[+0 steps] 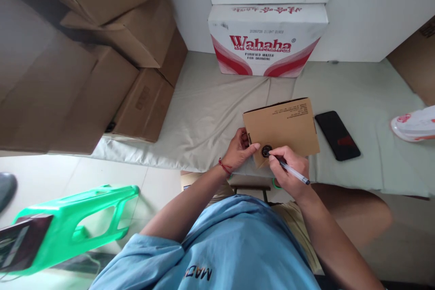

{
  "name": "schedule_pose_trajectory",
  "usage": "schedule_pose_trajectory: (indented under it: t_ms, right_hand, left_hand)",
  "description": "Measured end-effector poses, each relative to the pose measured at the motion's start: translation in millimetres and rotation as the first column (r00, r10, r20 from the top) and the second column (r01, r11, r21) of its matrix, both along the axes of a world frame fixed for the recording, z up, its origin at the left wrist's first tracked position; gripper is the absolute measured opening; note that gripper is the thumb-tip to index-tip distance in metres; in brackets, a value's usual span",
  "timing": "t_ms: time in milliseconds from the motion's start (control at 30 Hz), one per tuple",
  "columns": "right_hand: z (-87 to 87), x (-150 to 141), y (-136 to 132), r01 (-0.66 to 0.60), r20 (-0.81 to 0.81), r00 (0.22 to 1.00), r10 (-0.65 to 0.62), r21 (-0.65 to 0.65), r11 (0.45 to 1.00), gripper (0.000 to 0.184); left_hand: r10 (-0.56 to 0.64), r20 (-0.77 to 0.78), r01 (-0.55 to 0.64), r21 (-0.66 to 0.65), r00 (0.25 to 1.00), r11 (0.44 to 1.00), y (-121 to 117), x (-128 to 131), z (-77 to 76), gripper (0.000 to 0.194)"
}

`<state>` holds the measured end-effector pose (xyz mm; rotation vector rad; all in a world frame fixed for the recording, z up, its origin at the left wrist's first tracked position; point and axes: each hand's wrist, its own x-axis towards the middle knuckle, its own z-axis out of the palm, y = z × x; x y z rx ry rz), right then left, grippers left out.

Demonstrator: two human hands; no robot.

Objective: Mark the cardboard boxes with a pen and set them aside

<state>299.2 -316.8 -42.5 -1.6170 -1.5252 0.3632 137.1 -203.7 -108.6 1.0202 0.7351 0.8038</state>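
Observation:
A small brown cardboard box (282, 127) with printed text near its far edge rests at the front edge of the cloth-covered surface. My left hand (239, 149) grips the box's near left corner, thumb on top and fingers curled at the side. In my right hand (290, 170) is a pen (294, 171) with a clear barrel and dark end. Its writing end meets the box beside a round black mark (266, 151). Just right of the box lies a black smartphone (337, 135).
Behind the box stands a white and red Wahaha water carton (267, 47). Brown cartons (142, 99) are stacked at the left. A green plastic stool (68, 217) is on the floor at lower left. A white bottle-like object (414, 124) lies at the right edge.

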Motion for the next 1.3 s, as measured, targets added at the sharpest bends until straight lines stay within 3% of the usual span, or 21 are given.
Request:
schedule_pose_trajectory:
  t_ms: [200, 467, 800, 1100, 1300]
  right_hand:
    - [-0.8, 3.1, -1.8, -0.052, 0.020, 0.998, 0.052, -0.016, 0.999, 0.013]
    - [0.4, 4.8, -1.3, -0.072, 0.082, 0.995, 0.064, 0.094, 0.993, 0.014]
    - [-0.8, 12.3, -10.6, 0.098, 0.009, 0.995, -0.100, 0.135, 0.986, 0.013]
    - [-2.8, 11.4, -8.0, 0.066, 0.099, 0.992, -0.082, 0.152, 0.986, 0.011]
    - [-1.5, 9.7, -12.5, -0.045, 0.080, 0.996, 0.036, 0.109, 0.993, 0.013]
  left_hand:
    - [-0.005, -0.006, 0.005, 0.017, 1.000, 1.000, 1.0, 0.3, -2.0, 0.079]
    - [-0.017, -0.019, 0.017, 0.040, 1.000, 0.999, 2.8, 0.2, -7.6, 0.083]
    - [-0.029, -0.023, 0.030, 0.049, 0.999, 0.998, 2.6, -0.3, -9.3, 0.082]
    - [-0.034, -0.017, 0.035, 0.052, 0.999, 0.998, 3.1, -1.0, -11.4, 0.082]
    - [-0.028, -0.023, 0.029, 0.056, 0.999, 0.998, 2.7, -0.7, -10.2, 0.083]
